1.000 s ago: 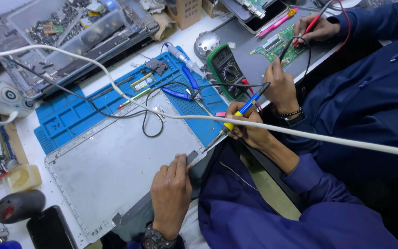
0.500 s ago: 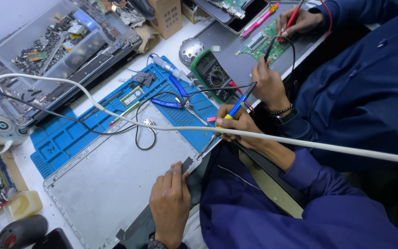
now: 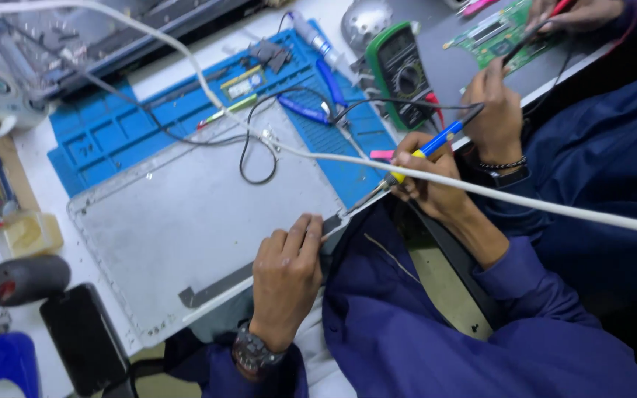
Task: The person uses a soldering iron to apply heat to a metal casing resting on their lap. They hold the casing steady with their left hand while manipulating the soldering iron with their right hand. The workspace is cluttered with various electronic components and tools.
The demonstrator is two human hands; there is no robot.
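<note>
Left hand (image 3: 287, 276) lies flat, fingers together, pinning the grey laptop cover (image 3: 200, 228) at the near edge of the tabletop. Right hand (image 3: 425, 180) grips a soldering iron (image 3: 414, 158), its tip at the cover's right corner. It looks like positioning; touching down wants a steady wrist.

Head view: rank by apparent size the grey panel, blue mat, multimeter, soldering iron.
1. grey panel and blue mat: alike, the mat partly covered, so unranked.
2. multimeter.
3. soldering iron, slimmest, held in the right hand.
</note>
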